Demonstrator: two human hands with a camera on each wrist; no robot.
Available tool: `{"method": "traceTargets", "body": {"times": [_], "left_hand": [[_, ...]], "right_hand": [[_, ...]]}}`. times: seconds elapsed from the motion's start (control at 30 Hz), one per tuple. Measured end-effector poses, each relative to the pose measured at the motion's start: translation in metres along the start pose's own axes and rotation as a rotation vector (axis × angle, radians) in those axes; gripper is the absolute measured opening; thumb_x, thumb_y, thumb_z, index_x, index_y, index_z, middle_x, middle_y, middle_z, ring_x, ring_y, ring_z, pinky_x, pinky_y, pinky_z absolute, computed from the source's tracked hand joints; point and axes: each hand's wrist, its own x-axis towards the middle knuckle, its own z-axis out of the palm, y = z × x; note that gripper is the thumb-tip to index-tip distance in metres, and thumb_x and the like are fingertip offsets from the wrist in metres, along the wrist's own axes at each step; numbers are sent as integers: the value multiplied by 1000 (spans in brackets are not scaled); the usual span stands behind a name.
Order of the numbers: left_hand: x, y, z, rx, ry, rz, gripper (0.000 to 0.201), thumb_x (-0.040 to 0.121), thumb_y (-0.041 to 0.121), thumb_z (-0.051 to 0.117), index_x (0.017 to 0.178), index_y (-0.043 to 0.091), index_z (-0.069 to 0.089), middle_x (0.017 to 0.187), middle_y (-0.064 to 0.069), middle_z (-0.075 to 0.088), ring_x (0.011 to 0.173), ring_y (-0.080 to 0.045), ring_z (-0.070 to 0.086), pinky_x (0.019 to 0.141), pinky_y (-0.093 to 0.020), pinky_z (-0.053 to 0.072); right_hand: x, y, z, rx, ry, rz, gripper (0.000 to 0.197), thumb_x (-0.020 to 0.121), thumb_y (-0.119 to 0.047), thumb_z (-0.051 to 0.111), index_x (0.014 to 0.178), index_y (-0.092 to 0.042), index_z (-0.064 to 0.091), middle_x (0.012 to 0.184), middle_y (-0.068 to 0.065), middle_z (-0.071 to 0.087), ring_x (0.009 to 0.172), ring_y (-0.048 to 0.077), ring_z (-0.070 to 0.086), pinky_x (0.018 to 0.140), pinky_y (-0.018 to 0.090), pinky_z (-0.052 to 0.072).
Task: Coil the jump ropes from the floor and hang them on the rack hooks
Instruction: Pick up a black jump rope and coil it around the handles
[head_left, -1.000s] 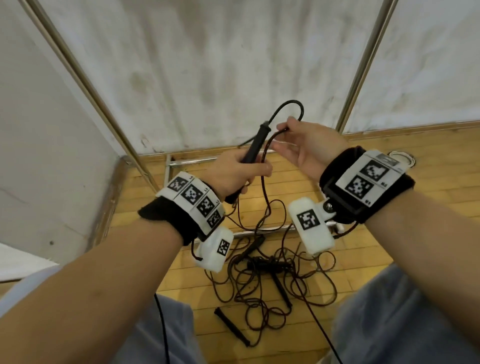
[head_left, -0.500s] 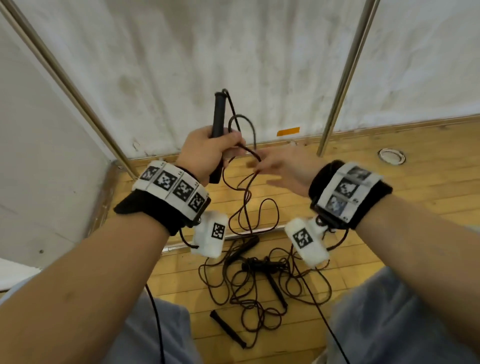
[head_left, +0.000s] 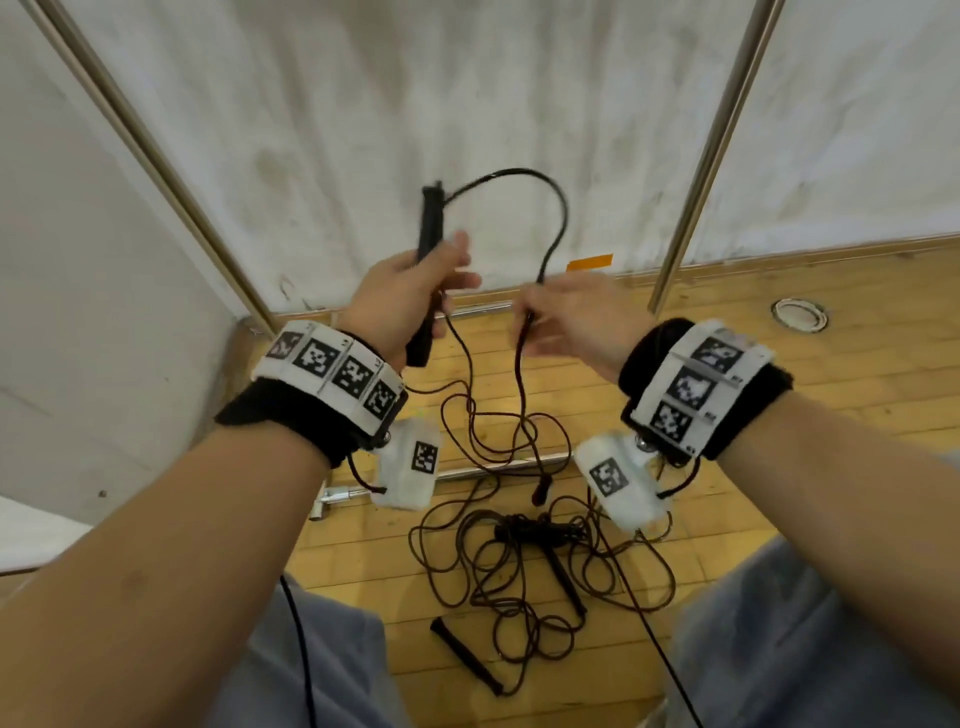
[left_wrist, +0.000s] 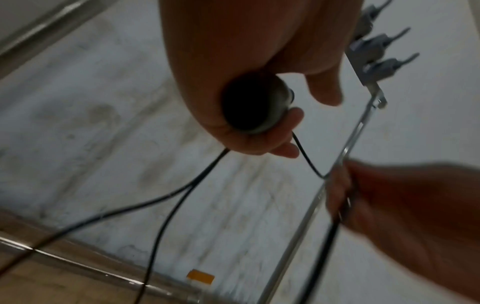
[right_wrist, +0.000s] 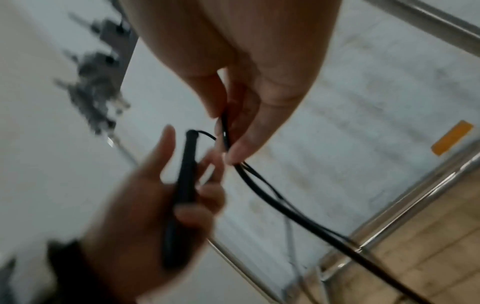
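Note:
My left hand (head_left: 415, 291) grips an upright black jump-rope handle (head_left: 429, 228), seen end-on in the left wrist view (left_wrist: 246, 102). Its black cord (head_left: 540, 187) arcs from the handle's top over to my right hand (head_left: 561, 317), which pinches the cord (right_wrist: 226, 131) between thumb and fingers. From both hands the cord hangs down to a tangle of jump ropes (head_left: 524, 561) on the wooden floor, with loose black handles (head_left: 465, 654) among them. The rack hooks (left_wrist: 374, 51) show high up in the left wrist view.
Two slanting metal rack poles (head_left: 711, 150) stand against the stained white wall, with a base bar (head_left: 467, 473) across the floor. A round floor fitting (head_left: 799, 315) lies at right. My knees in grey trousers (head_left: 779, 649) flank the rope pile.
My hands have drawn apart. The right hand has slid along the cord and opened a wide loop between the handle top and its pinch; the left keeps the handle upright.

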Motion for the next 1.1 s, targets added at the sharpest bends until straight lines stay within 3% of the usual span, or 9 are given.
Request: {"method": "traceTargets", "body": {"times": [0.17,0.37,0.43,0.57,0.7,0.8,0.9,1.0,1.1], "left_hand": [[-10,-26,24,335,-263,-34,26,74,24,78,97,19,67,84,2,62,67,-15,53,50,-25,44],[-15,-46,35,666,-282,18,2,85,24,68,86,22,67,83,1,65,72,-15,59,68,-32,53],[-14,-46,33,651,-206,32,3,86,23,67,85,20,67,80,2,69,73,-17,64,61,-27,53],[-7,-31,28,385,-17,116,8,85,17,67,77,18,65,70,2,71,67,-9,70,46,-13,45],[-3,-15,27,145,24,116,8,86,14,66,82,9,62,64,1,70,60,-10,67,43,-16,41],[-1,-6,23,-5,47,122,7,88,12,64,84,9,59,64,0,69,62,-12,66,42,-16,40],[-1,-3,17,-59,76,128,10,89,19,65,89,11,59,70,1,70,68,-15,69,43,-17,41],[-1,-8,13,134,101,135,19,89,38,63,85,19,65,79,-3,73,60,-14,62,47,-23,43],[-4,-17,10,363,20,124,27,81,45,69,84,18,69,73,-9,62,48,-8,49,50,-24,44]], "right_hand": [[-1,-26,-8,440,126,-133,24,99,-18,43,82,-7,55,71,6,64,67,18,65,62,24,55],[-1,-42,-36,689,242,-230,24,99,-20,44,84,-6,57,75,7,66,77,22,67,69,27,55],[0,-43,-47,720,312,-234,21,98,-21,47,88,-7,58,83,8,65,82,23,67,73,28,56],[4,-28,-46,448,325,-32,5,91,-7,54,94,-7,58,99,10,61,97,27,63,86,34,54],[-1,2,-14,-350,-57,181,27,91,-19,56,115,-8,61,111,9,63,106,25,59,99,43,46],[-7,23,7,-708,-256,177,25,92,-33,55,108,-17,66,108,5,66,100,21,61,89,38,51],[-7,34,15,-656,-273,177,17,95,-24,49,92,-17,64,98,1,68,91,16,62,75,29,53],[-2,26,11,-441,-81,141,20,98,-21,45,83,-18,58,80,-2,70,73,9,66,58,20,52],[4,11,0,-161,133,77,19,97,-20,46,85,-14,59,78,4,70,70,17,70,56,24,54]]}}
